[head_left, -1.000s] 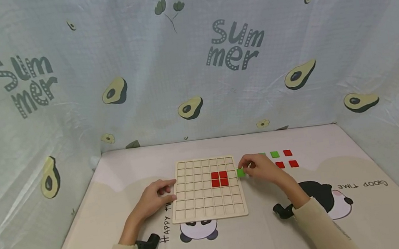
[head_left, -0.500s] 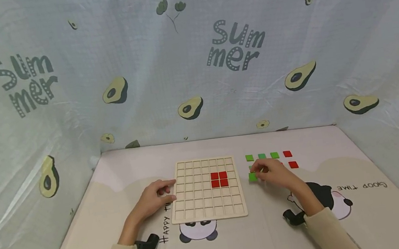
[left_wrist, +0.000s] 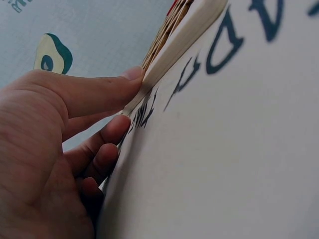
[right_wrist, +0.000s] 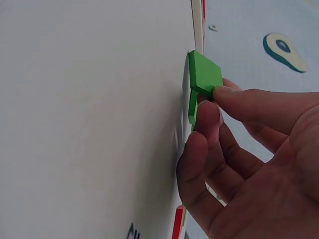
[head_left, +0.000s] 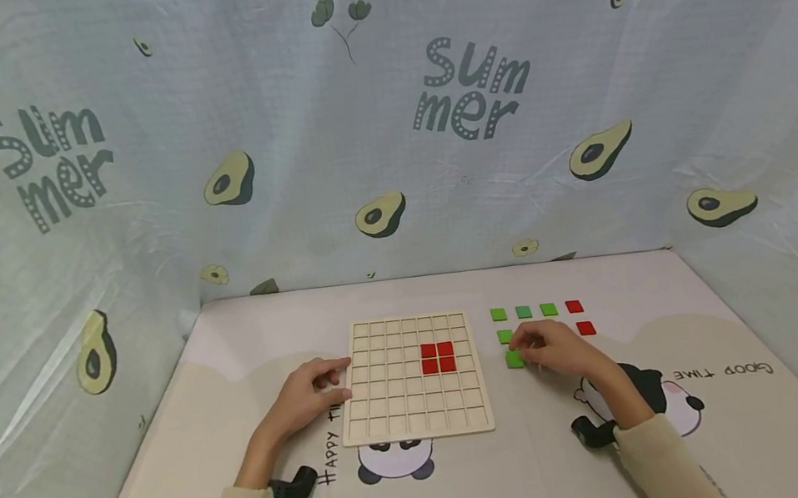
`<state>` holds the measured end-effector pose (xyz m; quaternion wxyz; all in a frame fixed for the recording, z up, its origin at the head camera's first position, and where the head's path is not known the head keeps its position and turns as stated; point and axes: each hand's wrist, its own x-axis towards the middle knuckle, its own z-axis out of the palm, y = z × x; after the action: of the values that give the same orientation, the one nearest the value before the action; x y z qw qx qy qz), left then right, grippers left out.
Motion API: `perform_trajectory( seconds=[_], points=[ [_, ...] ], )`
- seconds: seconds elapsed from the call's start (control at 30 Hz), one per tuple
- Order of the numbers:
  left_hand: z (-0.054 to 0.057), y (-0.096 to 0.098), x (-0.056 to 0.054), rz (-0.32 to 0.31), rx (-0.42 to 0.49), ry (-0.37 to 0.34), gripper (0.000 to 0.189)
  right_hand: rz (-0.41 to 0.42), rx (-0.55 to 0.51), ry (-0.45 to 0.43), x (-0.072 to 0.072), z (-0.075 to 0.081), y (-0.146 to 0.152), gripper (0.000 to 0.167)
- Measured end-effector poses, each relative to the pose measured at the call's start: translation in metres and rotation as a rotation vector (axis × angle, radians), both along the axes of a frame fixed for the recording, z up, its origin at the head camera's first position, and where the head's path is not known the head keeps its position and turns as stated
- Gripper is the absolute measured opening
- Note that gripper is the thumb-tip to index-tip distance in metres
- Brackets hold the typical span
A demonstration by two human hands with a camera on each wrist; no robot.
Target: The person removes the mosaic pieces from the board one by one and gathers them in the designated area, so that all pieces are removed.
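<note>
Being pinched by the right hand [head_left: 554, 346], one green square tile [head_left: 514, 360] is held right of the pale wooden grid board [head_left: 397, 408].

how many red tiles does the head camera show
6: four red tiles form a square block on the gridded board; two more lie right of it on the table, one behind the other. The right hand may hide others.
</note>
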<state>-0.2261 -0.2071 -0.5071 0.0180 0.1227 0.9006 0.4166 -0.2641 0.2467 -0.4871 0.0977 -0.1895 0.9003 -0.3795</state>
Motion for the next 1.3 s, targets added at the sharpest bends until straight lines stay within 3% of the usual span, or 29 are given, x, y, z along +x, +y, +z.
perform_trajectory(
  seconds=[0.37, 0.67, 1.3],
  points=[
    [0.0048, -0.0007, 0.0011, -0.008, 0.006, 0.007, 0.054, 0.023, 0.012, 0.021, 0.0008, -0.0010, -0.0017, 0.012],
    [0.0049, -0.0003, 0.0005, -0.006, 0.009, 0.007, 0.052, 0.008, 0.027, -0.003, 0.0014, 0.0038, -0.0036, 0.021],
    [0.0026, 0.0019, -0.0001, -0.009, 0.006, 0.008, 0.052, 0.008, 0.081, 0.033, 0.0025, 0.0025, -0.0037, 0.023]
  ],
)
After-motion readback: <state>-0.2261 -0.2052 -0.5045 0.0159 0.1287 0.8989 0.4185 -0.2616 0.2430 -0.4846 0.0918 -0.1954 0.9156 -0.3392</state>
